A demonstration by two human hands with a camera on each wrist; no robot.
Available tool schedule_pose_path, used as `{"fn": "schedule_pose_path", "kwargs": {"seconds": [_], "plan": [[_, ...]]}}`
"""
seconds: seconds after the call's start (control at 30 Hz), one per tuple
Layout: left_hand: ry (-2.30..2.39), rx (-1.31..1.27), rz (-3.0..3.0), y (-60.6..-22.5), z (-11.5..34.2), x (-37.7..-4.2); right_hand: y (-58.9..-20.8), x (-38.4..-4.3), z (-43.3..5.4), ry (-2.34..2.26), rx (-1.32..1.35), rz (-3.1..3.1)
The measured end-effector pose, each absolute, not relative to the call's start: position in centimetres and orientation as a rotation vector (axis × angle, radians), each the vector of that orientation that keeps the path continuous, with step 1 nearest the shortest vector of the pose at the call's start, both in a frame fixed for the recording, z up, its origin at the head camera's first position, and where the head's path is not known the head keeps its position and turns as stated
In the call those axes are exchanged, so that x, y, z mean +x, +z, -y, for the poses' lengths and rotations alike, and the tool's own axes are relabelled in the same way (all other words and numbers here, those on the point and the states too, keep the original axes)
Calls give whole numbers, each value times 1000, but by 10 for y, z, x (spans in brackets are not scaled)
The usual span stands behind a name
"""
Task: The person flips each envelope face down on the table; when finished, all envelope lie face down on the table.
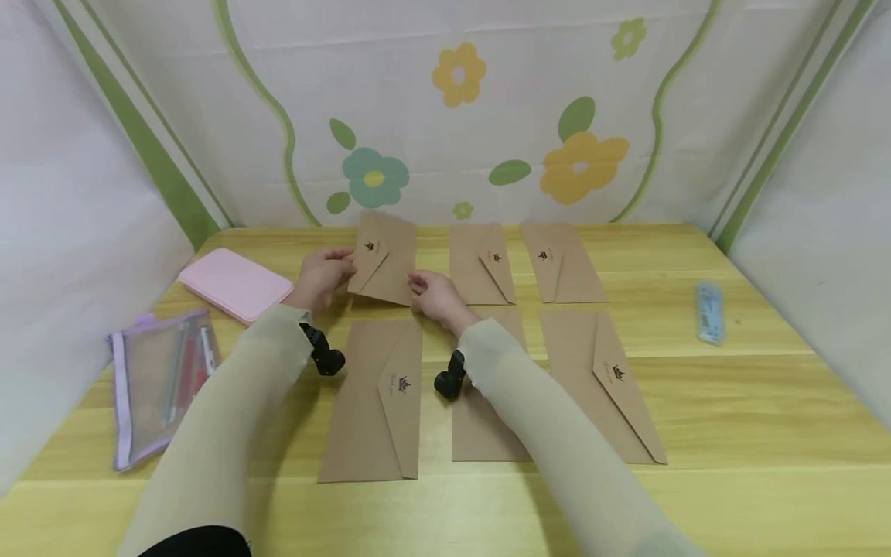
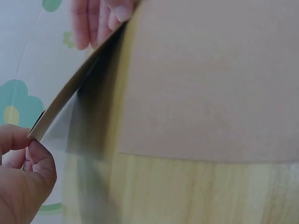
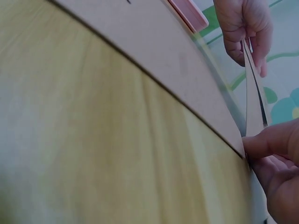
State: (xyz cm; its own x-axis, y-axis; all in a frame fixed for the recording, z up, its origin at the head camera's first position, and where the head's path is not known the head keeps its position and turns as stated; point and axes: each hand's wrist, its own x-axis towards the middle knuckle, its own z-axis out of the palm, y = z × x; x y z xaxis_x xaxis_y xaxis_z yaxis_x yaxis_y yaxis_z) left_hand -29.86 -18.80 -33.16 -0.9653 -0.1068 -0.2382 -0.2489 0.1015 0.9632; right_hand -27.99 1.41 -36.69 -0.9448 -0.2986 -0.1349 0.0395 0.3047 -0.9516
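A brown kraft paper envelope [image 1: 391, 259] with a crown mark on its flap is tilted up off the table at the back left. My left hand [image 1: 323, 277] pinches its left edge between thumb and fingers. At its lower right corner, my right hand [image 1: 437, 298] pinches the paper, thumb against fingers, as the right wrist view shows at the envelope edge [image 3: 255, 98]. Just in front lies another kraft envelope [image 1: 372, 402], flat on the wood. A further envelope [image 1: 480, 267] sits right of the raised one, and one [image 1: 487, 433] is partly hidden under my right forearm.
Two more envelopes [image 1: 567, 267] lie flat in the right column. On the left are a pink case [image 1: 233, 282] and a mesh zip pouch [image 1: 142, 387] holding pens. A small pale-blue item [image 1: 710, 313] lies far right. A flowered cloth [image 1: 487, 116] rises behind the table.
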Motion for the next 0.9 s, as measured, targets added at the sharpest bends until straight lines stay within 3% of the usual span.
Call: {"fn": "schedule_pose_path", "kwargs": {"seconds": [0.57,0.9], "plan": [[2385,-266,-1913,-313,169,-297,-365,-284,-5,-1381,-480,-2424],[2313,-129,-1989,-305,145,-297,-370,-285,-1,-1447,-512,-2411]]}}
